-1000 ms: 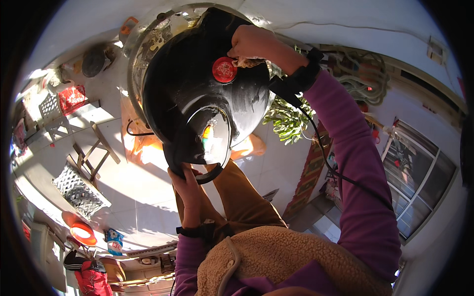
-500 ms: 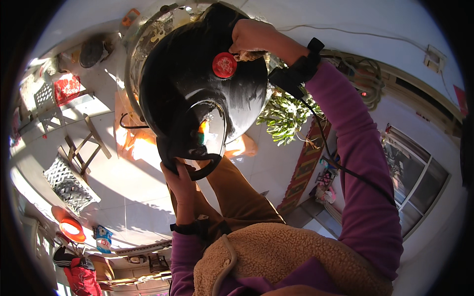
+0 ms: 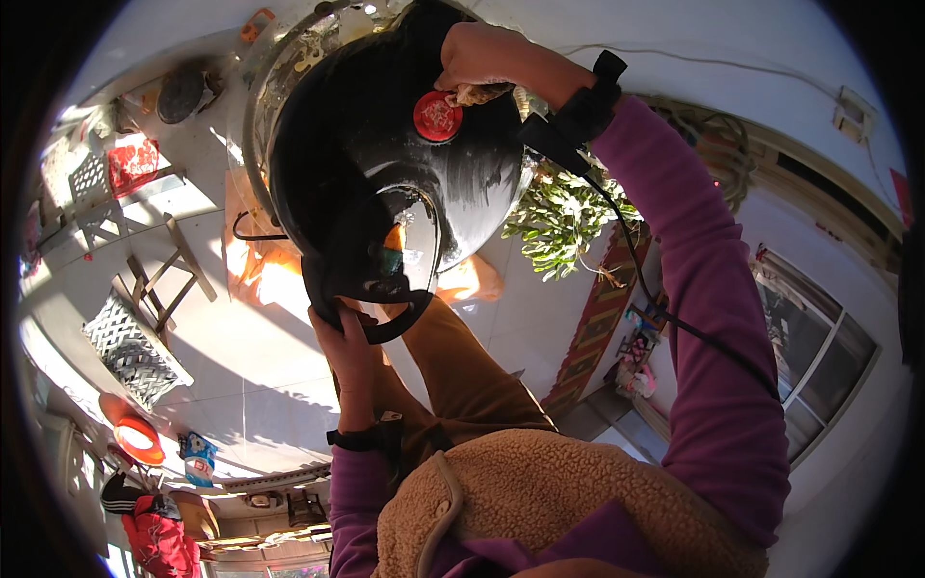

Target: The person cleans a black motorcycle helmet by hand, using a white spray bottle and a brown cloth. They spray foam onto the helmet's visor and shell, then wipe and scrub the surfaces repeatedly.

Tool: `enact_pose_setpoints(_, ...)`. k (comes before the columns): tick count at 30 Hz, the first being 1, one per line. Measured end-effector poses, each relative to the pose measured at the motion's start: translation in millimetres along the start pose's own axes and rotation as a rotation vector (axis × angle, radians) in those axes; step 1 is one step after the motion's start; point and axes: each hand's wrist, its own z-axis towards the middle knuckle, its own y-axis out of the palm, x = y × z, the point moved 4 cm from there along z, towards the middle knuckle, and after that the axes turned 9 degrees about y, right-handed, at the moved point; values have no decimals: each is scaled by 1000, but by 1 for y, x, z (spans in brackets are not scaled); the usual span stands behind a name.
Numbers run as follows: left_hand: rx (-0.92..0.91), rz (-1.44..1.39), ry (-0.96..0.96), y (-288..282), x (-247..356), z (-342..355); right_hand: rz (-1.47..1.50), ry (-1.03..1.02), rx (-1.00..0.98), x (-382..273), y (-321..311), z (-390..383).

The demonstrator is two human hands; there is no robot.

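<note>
A large, glossy black object (image 3: 328, 154) with a rounded body, a loop-shaped handle and a red disc (image 3: 437, 117) on its surface stands in front of me; I cannot make out its kind. Through its oval opening (image 3: 416, 231) a bright patch and an orange and green spot show. My left hand (image 3: 345, 349) is wrapped round the near end of the loop handle. At the far side, my right hand (image 3: 496, 63) pinches a crumpled tan cloth (image 3: 479, 93) against the black surface, right beside the red disc. Pale streaks mark the surface there.
Behind the black object is a clear, round-rimmed container (image 3: 255, 125). A leafy green plant (image 3: 559, 226) grows at its right. On the tiled floor at left stand a folding stool (image 3: 135, 352) and an orange-red basin (image 3: 140, 440). A black cable (image 3: 655, 308) hangs along my right arm.
My right hand and the cloth have shifted slightly up and left, over the edge of the red disc. The black object has moved slightly upward in view, my left hand still on its handle.
</note>
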Motion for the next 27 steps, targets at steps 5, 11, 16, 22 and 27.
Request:
enact_pose_setpoints(5, 19, -72, 0, 2, -6, 0, -18, 48, -76, 12, 3, -4)
enact_pose_setpoints(11, 9, -45, 11, 1, -7, 0, 62, 16, -27, 7, 3, 4)
enact_pose_setpoints(16, 25, -53, -10, 2, -10, 0, 67, 16, -72, 12, 4, 1)
enact_pose_setpoints(22, 19, -31, 40, 0, -9, 0, 101, -150, -72, 2, 1, 4)
enact_pose_setpoints(27, 12, -46, -23, 1, -9, 1, 146, 25, -17, 12, 2, 6)
